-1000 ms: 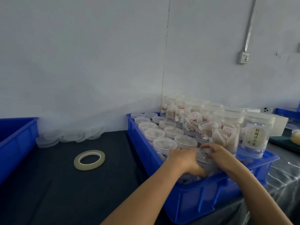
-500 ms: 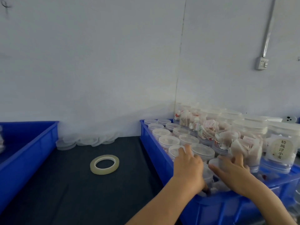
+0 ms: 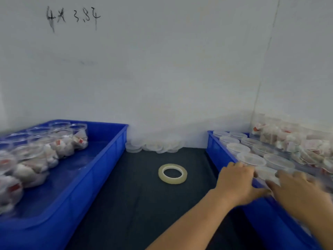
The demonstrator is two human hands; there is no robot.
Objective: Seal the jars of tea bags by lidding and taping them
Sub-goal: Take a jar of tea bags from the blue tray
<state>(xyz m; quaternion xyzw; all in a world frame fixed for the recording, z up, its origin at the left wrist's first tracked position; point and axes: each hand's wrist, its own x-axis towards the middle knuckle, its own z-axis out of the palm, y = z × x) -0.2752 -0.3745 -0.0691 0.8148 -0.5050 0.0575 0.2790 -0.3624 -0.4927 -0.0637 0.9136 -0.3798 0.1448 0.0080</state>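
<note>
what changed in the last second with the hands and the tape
Mostly the view swung left, bringing in the left blue plastic crate of unlidded jars. Both hands stayed at the near end of the right blue plastic crate: the left hand and the blurred right hand flank a clear lidded jar; grip unclear. The clear tape roll lies untouched on the dark mat.

Two bright blue crates, the left crate (image 3: 100, 159) and the right crate (image 3: 214, 150), stand on a black cloth (image 3: 135, 195). The tape (image 3: 172, 173) is pale yellowish. The jars (image 3: 68, 139) are clear, with white and red bags. The wall (image 3: 162, 69) is white with dark scribbles.
</note>
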